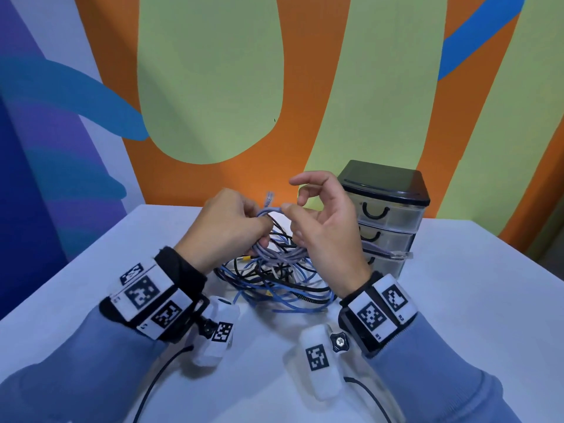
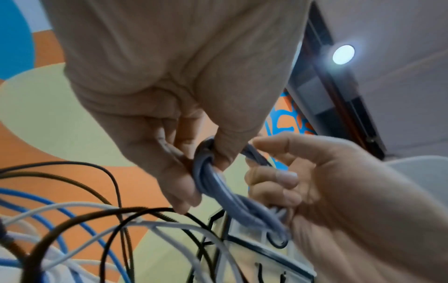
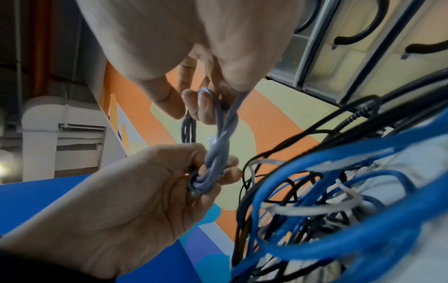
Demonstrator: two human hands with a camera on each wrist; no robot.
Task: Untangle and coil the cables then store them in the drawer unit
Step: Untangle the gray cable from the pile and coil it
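Note:
A grey-lilac cable [image 1: 276, 251] is wound into a small coil above the table, and both hands hold it. My left hand [image 1: 241, 221] grips one side of the coil, fingers curled round the strands [image 2: 211, 183]. My right hand [image 1: 305, 207] pinches the coil's top with thumb and curled fingers [image 3: 202, 103], index finger raised. A clear plug [image 1: 269, 198] sticks up between the hands; the other plug end [image 1: 400, 254] lies by the drawers. Below sits the tangle [image 1: 274, 288] of blue, black and white cables. The drawer unit [image 1: 393, 209] stands at the back right, drawers closed.
The white table [image 1: 473, 300] runs to the painted wall behind. Black leads [image 1: 158, 374] from the wrist cameras trail over the near part of the table. The tangle lies close against the drawer unit's left front corner.

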